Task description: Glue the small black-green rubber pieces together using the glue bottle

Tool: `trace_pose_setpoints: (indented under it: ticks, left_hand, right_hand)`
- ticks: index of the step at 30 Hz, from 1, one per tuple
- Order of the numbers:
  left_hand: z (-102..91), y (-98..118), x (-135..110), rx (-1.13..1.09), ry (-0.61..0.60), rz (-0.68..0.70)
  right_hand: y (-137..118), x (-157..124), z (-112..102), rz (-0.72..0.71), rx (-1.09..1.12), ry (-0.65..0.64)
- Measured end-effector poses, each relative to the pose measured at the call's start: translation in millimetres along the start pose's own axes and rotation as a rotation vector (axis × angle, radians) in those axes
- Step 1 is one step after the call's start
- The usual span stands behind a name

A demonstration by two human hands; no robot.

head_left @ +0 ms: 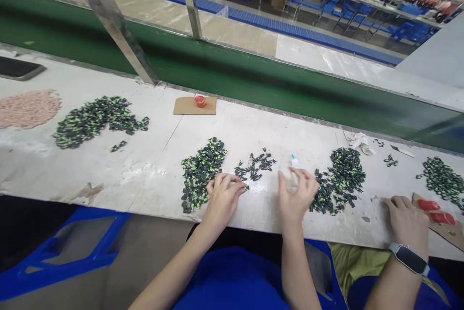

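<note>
My left hand pinches a small black-and-green piece between thumb and fingertips. Under and beside its wrist side lies a heap of similar black-and-green pieces. My right hand is curled round a small white squeeze bottle whose thin blue nozzle points away from me; the bottle's body is largely hidden and pale against the table. Between and beyond both hands are scattered dark pieces. Just right of my right hand spreads another heap of black-and-green pieces.
A co-worker's hand with a wristband rests at right, by red cups on cardboard. A red pot stands on cardboard at the back. Farther left are a dark-green heap and pink pieces. A metal post rises behind.
</note>
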State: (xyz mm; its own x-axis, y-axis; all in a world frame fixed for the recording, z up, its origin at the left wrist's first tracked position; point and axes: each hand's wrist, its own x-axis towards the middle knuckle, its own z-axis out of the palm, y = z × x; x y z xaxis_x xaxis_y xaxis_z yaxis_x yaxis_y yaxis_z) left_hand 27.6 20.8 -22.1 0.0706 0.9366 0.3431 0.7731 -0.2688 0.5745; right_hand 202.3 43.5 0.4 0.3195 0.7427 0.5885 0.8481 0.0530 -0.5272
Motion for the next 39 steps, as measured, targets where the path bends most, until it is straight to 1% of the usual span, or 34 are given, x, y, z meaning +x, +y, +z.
trace_pose_setpoints:
  ticks: [2,3,4,5,8,11,15,17,19,22,25,28,30,34,37,39]
  left_hand:
    - [-2.9,-0.8,-0.9,-0.01,0.004,-0.004]
    - [-5.4,-1.9,-1.5,-0.017,0.004,-0.007]
    - [-8.6,-3.3,-2.1,-0.024,0.001,-0.012]
    - [-12.1,-4.9,-2.7,-0.031,-0.004,-0.017]
    - [-21.1,-9.8,-4.2,-0.055,-0.031,-0.044]
    - [-24.3,-12.2,-4.7,-0.073,-0.056,-0.08]
    - [-22.3,-12.3,-5.1,-0.115,-0.038,-0.108]
    - [-21.7,-11.5,-5.2,-0.146,-0.021,-0.111]
    - [-22.2,-9.8,-4.7,-0.169,-0.018,-0.113]
    - [-23.9,-5.3,-3.2,-0.192,-0.035,-0.104]
    - [-25.5,0.6,-1.8,-0.192,-0.031,-0.088]
    - [-26.5,6.1,-1.2,-0.171,-0.013,-0.048]
    - [-27.1,9.3,-1.1,-0.153,0.007,-0.012]
    - [-28.9,14.4,-1.3,-0.123,0.036,0.045]
    - [-30.5,17.0,-1.4,-0.108,0.011,0.055]
    - [-30.9,18.1,-1.6,-0.11,-0.011,0.05]
  right_hand:
    - [-5.0,-7.4,4.5,-0.123,0.072,-0.227]
    - [-6.3,-10.0,7.0,-0.151,0.093,-0.327]
    - [-6.8,-11.7,9.5,-0.161,0.099,-0.397]
    - [-6.7,-12.5,11.8,-0.161,0.095,-0.439]
    - [-4.6,-10.2,16.9,-0.177,0.072,-0.486]
    - [-2.8,-5.1,18.7,-0.222,0.076,-0.531]
    - [-1.8,-0.3,14.0,-0.276,0.108,-0.631]
    - [-3.0,1.0,8.2,-0.27,0.154,-0.638]
    - [-6.2,1.9,1.3,-0.217,0.238,-0.601]
    - [-14.2,0.3,-7.1,-0.068,0.445,-0.585]
    - [-23.7,-7.3,-10.1,0.182,0.66,-0.605]
    - [-33.4,-18.4,-9.5,0.471,0.785,-0.568]
    - [-39.0,-24.6,-9.1,0.576,0.828,-0.545]
    - [-45.3,-29.7,-9.1,0.598,0.861,-0.547]
    - [-45.8,-30.1,-9.2,0.604,0.88,-0.58]
    - [-45.6,-30.6,-9.2,0.611,0.891,-0.578]
